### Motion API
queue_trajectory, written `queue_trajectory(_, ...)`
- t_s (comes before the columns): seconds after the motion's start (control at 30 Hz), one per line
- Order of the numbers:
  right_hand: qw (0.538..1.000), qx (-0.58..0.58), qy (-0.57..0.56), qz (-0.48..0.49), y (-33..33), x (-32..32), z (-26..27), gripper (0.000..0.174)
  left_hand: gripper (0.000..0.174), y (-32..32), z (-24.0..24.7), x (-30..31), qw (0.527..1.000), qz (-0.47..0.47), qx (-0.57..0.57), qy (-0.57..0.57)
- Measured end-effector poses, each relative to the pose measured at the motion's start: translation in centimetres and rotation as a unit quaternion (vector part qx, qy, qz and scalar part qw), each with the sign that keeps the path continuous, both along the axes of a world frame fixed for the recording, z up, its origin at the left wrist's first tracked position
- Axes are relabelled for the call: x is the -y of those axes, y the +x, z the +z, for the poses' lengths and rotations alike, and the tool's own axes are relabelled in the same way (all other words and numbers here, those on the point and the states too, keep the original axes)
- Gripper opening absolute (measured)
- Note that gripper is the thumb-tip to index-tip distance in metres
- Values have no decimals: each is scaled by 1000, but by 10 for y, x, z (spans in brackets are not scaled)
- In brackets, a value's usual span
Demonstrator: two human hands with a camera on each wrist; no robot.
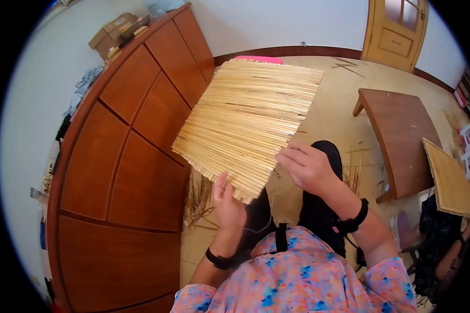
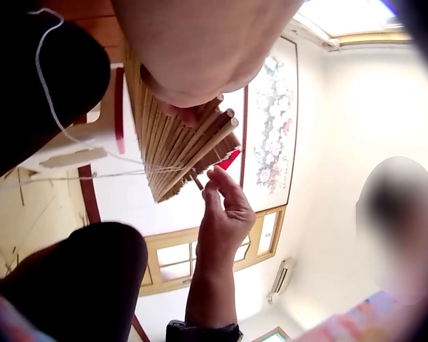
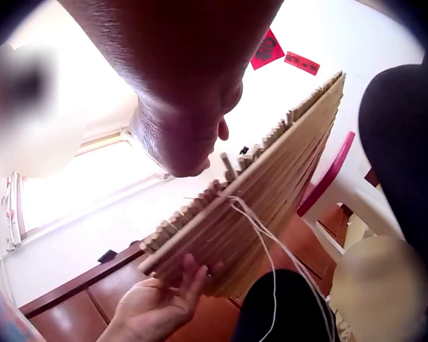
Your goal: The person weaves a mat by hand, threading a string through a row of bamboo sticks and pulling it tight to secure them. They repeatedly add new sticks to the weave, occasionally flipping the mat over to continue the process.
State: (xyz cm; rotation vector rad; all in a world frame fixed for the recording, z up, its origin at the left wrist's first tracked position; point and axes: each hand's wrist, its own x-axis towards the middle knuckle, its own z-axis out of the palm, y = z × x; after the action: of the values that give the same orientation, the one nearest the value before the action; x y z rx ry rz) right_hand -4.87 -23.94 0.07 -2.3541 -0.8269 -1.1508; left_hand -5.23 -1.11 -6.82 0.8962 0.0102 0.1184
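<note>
A flat mat of straw-coloured stalks [image 1: 245, 120], laid side by side, is held up at a tilt over the person's lap. My left hand [image 1: 228, 208] grips its near lower corner, with fingers on the upper face. At the mat's right edge, my right hand [image 1: 310, 169] has bent fingers right by the stalk ends. One short stalk [image 3: 228, 167] sticks out of the row beside those fingers; whether they pinch anything I cannot tell. White thread [image 3: 260, 228] comes out of the mat's underside and hangs down in long strands.
Wooden cabinets [image 1: 146, 177] stand close on the left. To the right is a low brown table [image 1: 402, 135], with another straw-coloured panel [image 1: 449, 180] leaning by it near a second person. Loose stalks [image 1: 198, 201] lie on the floor. A pink-edged seat [image 1: 261, 59] shows behind the mat.
</note>
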Motion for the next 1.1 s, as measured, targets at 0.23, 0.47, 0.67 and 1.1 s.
queue_trajectory(0.23, 744, -455, 485, -62, -66, -4, -76, 24, 38, -15, -22, 17, 989, -125, -72, 16)
queue_trajectory(0.47, 549, -486, 680, 4, -31, -19, -105, 40, 52, -29, -23, 9, 965, -217, -145, 39)
queue_trajectory(0.67, 500, -454, 737, 29, -24, -28, -94, 34, 64, -30, -24, -4, 948, -293, -116, 52)
queue_trajectory(1.1, 627, -374, 681, -47, -17, -26, -117, 34, 53, 6, 59, -19, 728, -378, 29, 571)
